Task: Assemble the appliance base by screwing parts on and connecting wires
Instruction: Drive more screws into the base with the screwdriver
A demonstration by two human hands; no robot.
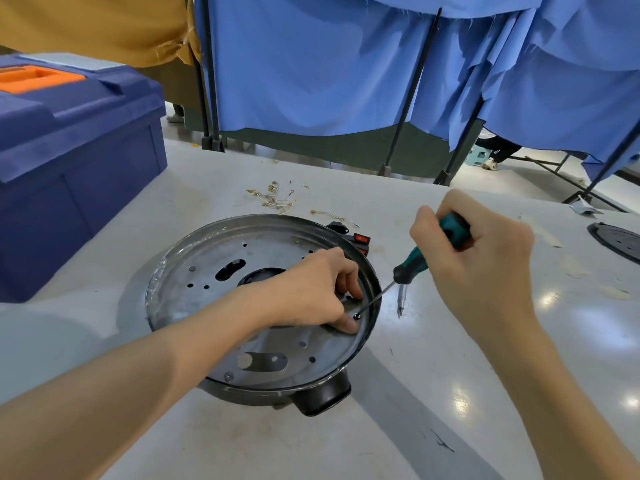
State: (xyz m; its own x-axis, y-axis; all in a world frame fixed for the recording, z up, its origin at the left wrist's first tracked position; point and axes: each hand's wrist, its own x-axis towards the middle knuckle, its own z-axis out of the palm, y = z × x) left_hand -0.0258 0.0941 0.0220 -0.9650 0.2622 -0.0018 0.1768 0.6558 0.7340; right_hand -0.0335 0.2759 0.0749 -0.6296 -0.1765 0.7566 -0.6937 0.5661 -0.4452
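Bare forearms at the near edge, angled in over a pale table [450, 358]. Just beyond, at centre, base [194, 299] upside down, black lug [323, 396] at its near right side, metal underside full of holes and slots. Resting on that underside, left hand [311, 289]: fingers curled under, thumb tip pressed to the plate just beside a screw [356, 316] near the right rim; contact with the screw itself not clear. Seated on the screw head, tip of a screwdriver [412, 265], shaft slanting up and right. Wrapped tight round its green and black handle, right hand [478, 258], held above the table right of the base. Beside the base's right rim, flat on the table, loose bit [401, 301]. At the base's far right edge, red switch [362, 239]. Farther back, small tangle of wires [273, 199] with ring ends. Far left, blue toolbox [69, 161] with an orange inset. At the right edge, part of a dark disc [620, 240]. Beyond the table, blue curtains [311, 74] on black stands, yellow cloth [86, 26] at the far left.
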